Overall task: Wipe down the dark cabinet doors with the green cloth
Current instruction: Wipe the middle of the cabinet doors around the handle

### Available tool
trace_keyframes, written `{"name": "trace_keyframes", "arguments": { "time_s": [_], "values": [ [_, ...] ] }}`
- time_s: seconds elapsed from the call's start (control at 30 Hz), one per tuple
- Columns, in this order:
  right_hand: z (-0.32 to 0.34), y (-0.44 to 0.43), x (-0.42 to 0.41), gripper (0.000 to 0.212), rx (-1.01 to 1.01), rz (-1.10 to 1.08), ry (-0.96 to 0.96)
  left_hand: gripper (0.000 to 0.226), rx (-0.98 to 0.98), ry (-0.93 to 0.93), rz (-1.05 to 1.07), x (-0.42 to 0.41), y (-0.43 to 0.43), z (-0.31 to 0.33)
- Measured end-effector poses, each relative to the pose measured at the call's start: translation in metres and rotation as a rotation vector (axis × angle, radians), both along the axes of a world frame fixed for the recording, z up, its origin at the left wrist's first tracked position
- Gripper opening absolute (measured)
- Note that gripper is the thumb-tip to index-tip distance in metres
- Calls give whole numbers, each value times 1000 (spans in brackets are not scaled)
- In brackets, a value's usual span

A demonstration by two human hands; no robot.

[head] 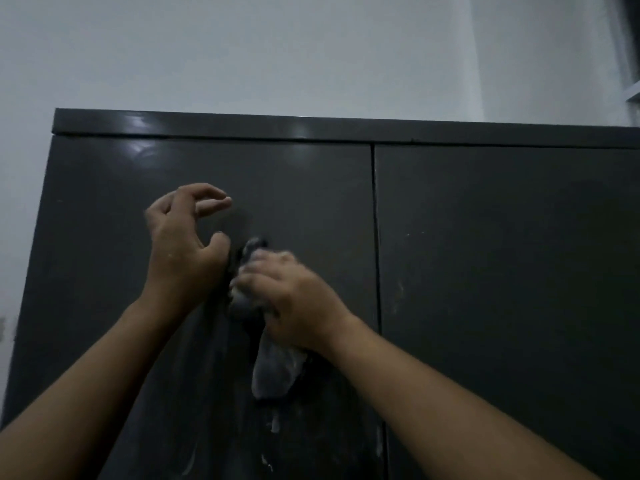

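Observation:
A dark cabinet fills the view, with a left door and a right door split by a vertical gap. My right hand grips a bunched cloth in front of the left door; the cloth looks greyish in the dim light and its tail hangs below my fist. My left hand is raised just left of it, fingers loosely curled and spread, holding nothing. Whether the cloth touches the door is hard to tell.
Pale smears and streaks mark the lower part of the left door. The cabinet's top edge meets a white wall above. A light-coloured fixture shows at the far right edge.

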State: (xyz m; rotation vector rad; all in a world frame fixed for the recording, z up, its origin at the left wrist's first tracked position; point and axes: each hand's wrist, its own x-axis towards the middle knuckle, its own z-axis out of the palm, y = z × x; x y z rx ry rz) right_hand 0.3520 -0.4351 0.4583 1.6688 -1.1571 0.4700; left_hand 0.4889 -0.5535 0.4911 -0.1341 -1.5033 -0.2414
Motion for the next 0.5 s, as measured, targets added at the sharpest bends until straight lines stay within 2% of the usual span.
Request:
{"name": "trace_keyframes", "arguments": {
  "time_s": [0.1, 0.2, 0.3, 0.43, 0.5],
  "values": [
    [-31, 1, -8, 33, 167, 12, 148, 54, -8, -146, 73, 2, -7, -9],
    [-25, 19, -25, 33, 177, 0, 262, 53, -100, -344, 242, 5, -24, -21],
    [12, 42, -42, 29, -41, 4, 172, 61, -192, -471, 325, 7, -33, -35],
    [67, 45, -40, 40, -477, -81, -53, 59, -166, -450, 263, 4, -31, -38],
    [77, 31, -23, 43, -563, -111, -151, 60, -160, -440, 255, 3, -32, -37]
  ]
}}
